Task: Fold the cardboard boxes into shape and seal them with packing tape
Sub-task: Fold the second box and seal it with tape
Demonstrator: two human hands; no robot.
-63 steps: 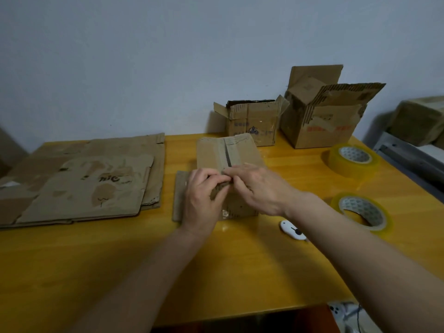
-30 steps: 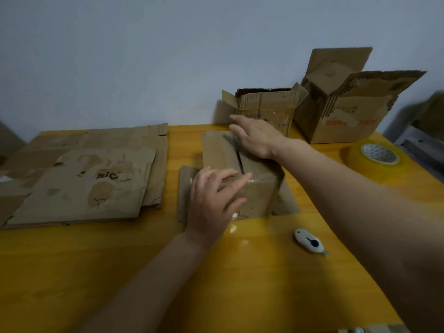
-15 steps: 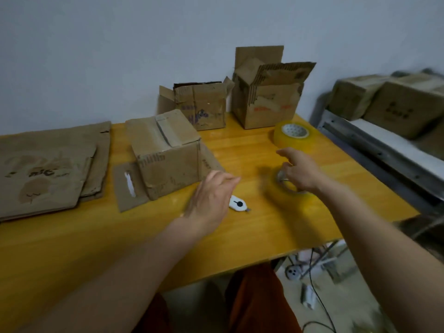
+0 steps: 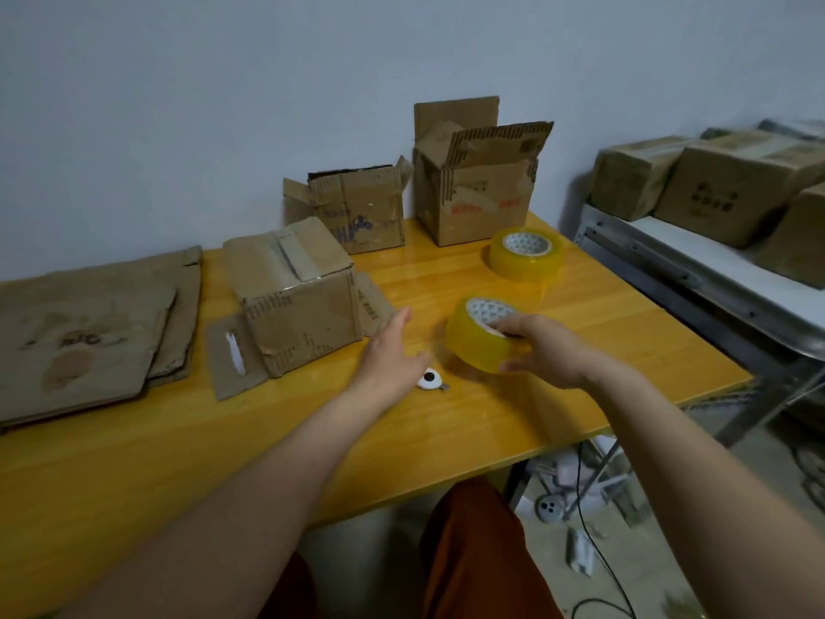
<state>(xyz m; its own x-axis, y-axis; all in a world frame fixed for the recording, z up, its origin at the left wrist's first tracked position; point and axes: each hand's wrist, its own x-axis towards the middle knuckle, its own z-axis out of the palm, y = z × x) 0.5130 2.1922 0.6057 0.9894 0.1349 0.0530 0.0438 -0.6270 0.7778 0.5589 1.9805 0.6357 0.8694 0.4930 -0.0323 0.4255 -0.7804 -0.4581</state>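
**Right hand grips a tape roll beside the folded box**

A yellow wooden table (image 4: 446,435) stands against a plain pale wall (image 4: 223,105). At its far left lies a stack of flattened cardboard sheets (image 4: 89,328), worn and stained, with dark lettering on the top sheet. Just right of the stack sits the folded box (image 4: 297,297), its top flaps closed with a seam running front to back. Loose flaps splay out flat on the table at its base, one to its left with a white slot in it.

Behind the folded box, against the wall, stand two open boxes: a smaller open box (image 4: 357,212) with blue scribble on its front, and to its right a taller open box (image 4: 477,194) with its flaps standing up and red print low on its face. A spare tape roll (image 4: 527,254) lies flat near the table's back right corner.

The left hand (image 4: 390,355) hovers palm down just right of the folded box, fingers loosely extended and holding nothing. Just beside it on the table lies a small white cutter (image 4: 431,379) with a black dot. The right hand (image 4: 542,348) grasps the near tape roll (image 4: 480,335), fingers hooked into the core and thumb against the outer yellow rim; the roll is tilted.

Right of the table, a grey metal shelf (image 4: 696,279) carries several sealed cartons (image 4: 732,189). Under the table's right end, cables and clutter lie on the floor (image 4: 580,520).
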